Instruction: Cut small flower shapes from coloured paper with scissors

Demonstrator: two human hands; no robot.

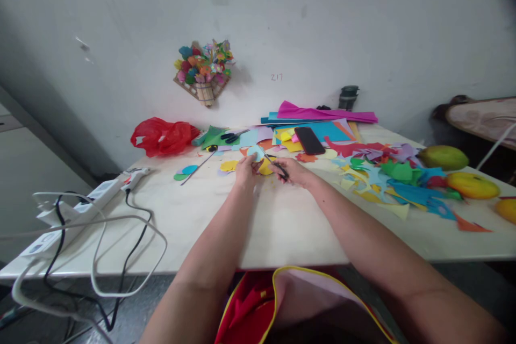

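My left hand [245, 170] is closed on a small light-blue paper piece [255, 152] above the middle of the table. In my right hand [295, 171] is a pair of scissors [278, 164] with dark handles, its blades pointing up and left at the edge of the blue piece. Yellow paper [265, 166] shows between the two hands, partly hidden by the fingers. To the left lie a yellow paper cutout [229, 165] and a blue paper circle [190, 170] overlapping a green one. A second pair of scissors [231, 137] rests on green paper behind.
Colourful paper scraps [403, 172] spread over the right side, near several mangoes [443, 157]. A phone [309, 141] lies on paper sheets at the back. A red plastic bag [164, 136] stands back left; a power strip [76, 220] with cables occupies the left edge.
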